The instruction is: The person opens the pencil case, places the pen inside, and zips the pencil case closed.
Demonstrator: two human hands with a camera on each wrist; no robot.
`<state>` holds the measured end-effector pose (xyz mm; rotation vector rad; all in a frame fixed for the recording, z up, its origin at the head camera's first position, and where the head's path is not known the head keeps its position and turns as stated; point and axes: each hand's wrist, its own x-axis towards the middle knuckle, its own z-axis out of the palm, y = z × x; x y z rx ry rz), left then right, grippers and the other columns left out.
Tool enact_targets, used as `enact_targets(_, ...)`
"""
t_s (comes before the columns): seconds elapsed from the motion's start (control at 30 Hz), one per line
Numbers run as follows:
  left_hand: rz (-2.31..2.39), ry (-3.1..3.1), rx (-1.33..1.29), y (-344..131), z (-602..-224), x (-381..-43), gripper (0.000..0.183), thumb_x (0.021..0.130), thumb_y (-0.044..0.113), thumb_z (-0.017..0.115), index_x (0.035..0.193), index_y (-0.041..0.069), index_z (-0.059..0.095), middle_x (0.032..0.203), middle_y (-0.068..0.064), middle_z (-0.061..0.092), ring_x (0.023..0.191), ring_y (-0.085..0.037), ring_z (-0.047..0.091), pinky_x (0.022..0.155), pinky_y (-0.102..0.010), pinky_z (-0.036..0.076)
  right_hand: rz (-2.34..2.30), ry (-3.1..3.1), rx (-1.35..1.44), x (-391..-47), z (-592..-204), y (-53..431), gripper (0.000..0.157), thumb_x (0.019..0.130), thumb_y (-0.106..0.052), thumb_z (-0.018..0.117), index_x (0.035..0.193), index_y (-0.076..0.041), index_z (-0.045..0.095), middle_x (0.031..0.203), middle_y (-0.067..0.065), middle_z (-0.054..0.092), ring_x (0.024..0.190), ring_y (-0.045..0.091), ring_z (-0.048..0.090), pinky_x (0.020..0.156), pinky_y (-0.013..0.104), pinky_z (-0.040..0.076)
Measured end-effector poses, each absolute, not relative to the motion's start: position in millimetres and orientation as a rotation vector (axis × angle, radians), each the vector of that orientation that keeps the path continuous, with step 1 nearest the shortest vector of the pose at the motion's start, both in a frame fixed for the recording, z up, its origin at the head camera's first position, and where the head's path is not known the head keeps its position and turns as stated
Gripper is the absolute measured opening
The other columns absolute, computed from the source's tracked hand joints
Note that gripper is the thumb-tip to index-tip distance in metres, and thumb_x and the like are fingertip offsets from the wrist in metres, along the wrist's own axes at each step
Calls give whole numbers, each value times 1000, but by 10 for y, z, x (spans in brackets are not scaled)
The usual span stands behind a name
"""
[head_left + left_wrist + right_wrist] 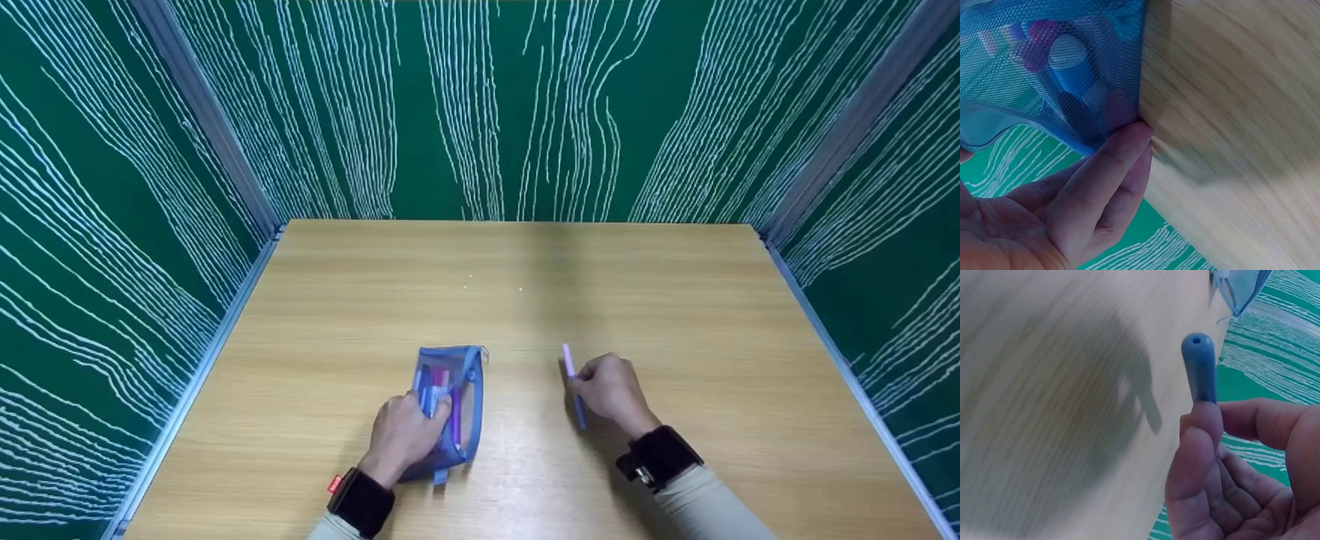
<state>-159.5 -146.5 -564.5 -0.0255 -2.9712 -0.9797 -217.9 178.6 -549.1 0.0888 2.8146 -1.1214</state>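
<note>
My left hand (407, 431) grips a blue mesh pencil case (478, 412), thumb on its upper side and fingers mostly hidden at its left edge. Through the mesh, several pens (456, 416) show in blue, pink and purple. The left wrist view has the case's mesh (1114, 62) close up, with fingertips (1134, 132) at its corner. To the right of the case, my right hand (616, 390) pinches a slim marker (568, 358) between thumb and fingers, just over the table. One end is lilac; the other, blue with a small hole in its tip, faces the right wrist camera.
The wooden table (360, 285) has pale metal rails (206, 360) along its sides. Green panels (517, 112) with white wavy lines stand behind and beside it. A few tiny white specks (471, 277) lie beyond the hands.
</note>
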Motion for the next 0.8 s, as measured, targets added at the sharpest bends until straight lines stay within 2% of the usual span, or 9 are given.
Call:
enact_targets(0.13, -967, -2972, -27, -1465, -5644, -1597, 43, 99, 48, 58, 73, 15, 54, 64, 2, 52, 55, -13, 49, 53, -31, 41, -1136, 2797, 86, -2174, -5511, 1671, 7, 87, -11, 79, 83, -6, 79, 75, 4, 73, 63, 15, 65, 59, 29, 55)
enact_targets(0.43, -1028, -2981, -12, -1467, -5647, -1589, 42, 100, 49, 58, 77, 14, 56, 66, 2, 55, 54, -12, 51, 52, -31, 43, -1256, 2666, 101, -2132, -5520, 1408, 9, 89, -10, 79, 81, -6, 78, 65, 3, 70, 53, 20, 67, 47, 28, 52)
enact_targets(0.8, -1077, -2985, -2, -1469, -5643, -1586, 43, 100, 50, 57, 78, 14, 57, 65, 2, 57, 52, -12, 53, 50, -30, 45, -1303, 2593, 69, -2082, -5537, 1149, 10, 90, -9, 78, 82, -5, 76, 63, 3, 69, 50, 16, 66, 50, 33, 56)
